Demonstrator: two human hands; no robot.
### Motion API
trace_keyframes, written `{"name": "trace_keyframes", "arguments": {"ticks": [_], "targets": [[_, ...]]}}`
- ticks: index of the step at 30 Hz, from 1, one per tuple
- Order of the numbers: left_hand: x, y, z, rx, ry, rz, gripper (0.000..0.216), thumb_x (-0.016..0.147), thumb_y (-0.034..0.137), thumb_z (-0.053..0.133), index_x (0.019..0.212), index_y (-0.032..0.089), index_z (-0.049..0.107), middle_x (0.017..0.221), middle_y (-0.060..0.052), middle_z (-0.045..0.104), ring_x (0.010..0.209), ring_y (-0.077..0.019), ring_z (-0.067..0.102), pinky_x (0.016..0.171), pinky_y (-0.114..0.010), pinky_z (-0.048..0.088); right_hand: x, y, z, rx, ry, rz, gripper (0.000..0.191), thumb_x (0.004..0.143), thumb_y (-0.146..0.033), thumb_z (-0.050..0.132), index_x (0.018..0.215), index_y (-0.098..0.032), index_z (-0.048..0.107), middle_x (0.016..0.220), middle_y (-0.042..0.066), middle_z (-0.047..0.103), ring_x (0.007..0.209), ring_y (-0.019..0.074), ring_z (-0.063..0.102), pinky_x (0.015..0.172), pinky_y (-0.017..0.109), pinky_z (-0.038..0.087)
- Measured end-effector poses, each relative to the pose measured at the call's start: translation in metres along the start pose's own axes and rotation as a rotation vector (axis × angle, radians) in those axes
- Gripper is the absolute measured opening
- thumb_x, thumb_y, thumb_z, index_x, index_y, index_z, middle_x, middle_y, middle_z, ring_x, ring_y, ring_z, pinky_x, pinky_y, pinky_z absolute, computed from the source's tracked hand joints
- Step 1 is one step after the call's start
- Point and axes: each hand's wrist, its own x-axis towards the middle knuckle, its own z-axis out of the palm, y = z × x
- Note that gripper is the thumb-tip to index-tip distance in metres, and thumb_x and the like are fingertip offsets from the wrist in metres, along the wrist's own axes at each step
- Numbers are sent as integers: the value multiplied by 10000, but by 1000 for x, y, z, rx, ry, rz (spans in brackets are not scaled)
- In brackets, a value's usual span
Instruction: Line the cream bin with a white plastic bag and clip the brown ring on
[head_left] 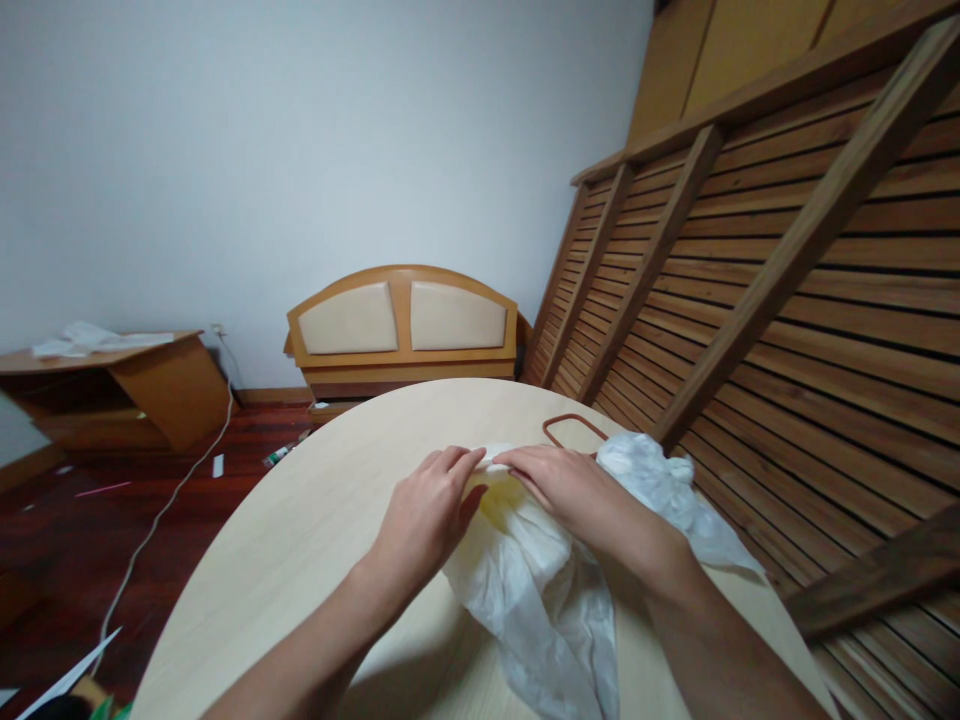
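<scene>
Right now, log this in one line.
left hand: holding thin white bag | right hand: same bag | nearby: brown rounded loop, bunched white bag

Both forearms bare, coming in from the lower edge of view and converging near the middle. Left forearm [315, 640] slants up and rightward; left hand [426, 505] back upward, fingers bent and close together, tips pointing right, thumb lower and apart from the index tip. Right forearm [697, 610] slants up and leftward; right hand [555, 485] back upward, fingers pointing left, bunched, thumb mostly hidden. Fingertips of the two hands near each other, a narrow gap between.
</scene>
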Motion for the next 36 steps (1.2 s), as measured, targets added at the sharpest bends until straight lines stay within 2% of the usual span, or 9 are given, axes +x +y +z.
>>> {"name": "trace_keyframes", "arguments": {"ticks": [7,11,14,18,20,23,27,33,36], "targets": [[1,-1,-3,5,-54,-64,236,971,160,496,1036,210,716,1014,-81,773,876,-232,744,750,-310,556,1,6,7,-28,4,-54,368,1023,-153,391,1302,-169,631,1302,121,679,1199,234,629,1059,410,480],[2,-1,-5,12,-73,-142,257,960,154,478,1023,203,723,932,-95,785,823,-236,754,698,-291,522,5,4,7,-130,126,-81,345,1004,-192,478,1323,-171,606,1359,131,634,1274,263,563,1097,481,440],[4,-2,-10,63,-87,-221,268,961,168,460,1025,205,718,894,-105,785,808,-253,755,668,-293,497,5,-5,2,-178,192,-55,277,973,-221,558,1230,-187,657,1262,112,673,1197,273,587,1037,482,464],[5,-5,-16,159,-107,-302,265,963,202,445,989,204,709,857,-118,778,796,-273,752,658,-300,483,1,-19,-1,-125,87,-33,163,953,-284,615,1052,-199,713,1045,72,730,1010,243,655,907,402,497],[6,-7,-18,193,-109,-341,275,971,227,438,1026,208,706,847,-122,777,796,-279,753,657,-304,485,-1,-25,1,-99,23,-51,204,927,-346,661,1066,-205,712,1035,69,735,994,243,665,887,381,494],[7,-11,-20,208,-90,-389,317,982,269,444,1217,237,654,865,-110,781,814,-278,754,675,-312,502,-2,-29,5,-120,-33,-67,317,859,-416,739,1089,-202,705,1057,80,726,1004,264,666,882,380,495],[8,-15,-24,201,-70,-406,449,968,284,481,1415,277,520,851,-87,781,807,-289,754,692,-340,528,3,-29,11,-206,-60,-48,254,851,-324,757,1061,-188,712,1070,90,715,1024,274,656,877,391,506],[6,-16,-27,225,-105,-435,450,980,320,457,1422,279,530,874,-109,778,809,-316,752,702,-391,561,8,-17,13,-249,-35,-114,55,908,-230,677,910,-193,718,1004,80,709,1008,244,638,864,362,507],[5,-19,-24,248,-51,-389,394,982,336,475,1342,248,610,1122,-153,746,995,-331,720,765,-411,576,10,-12,14,-254,-6,-109,67,922,-231,664,911,-197,721,1001,81,704,1007,238,629,851,351,509]]}}
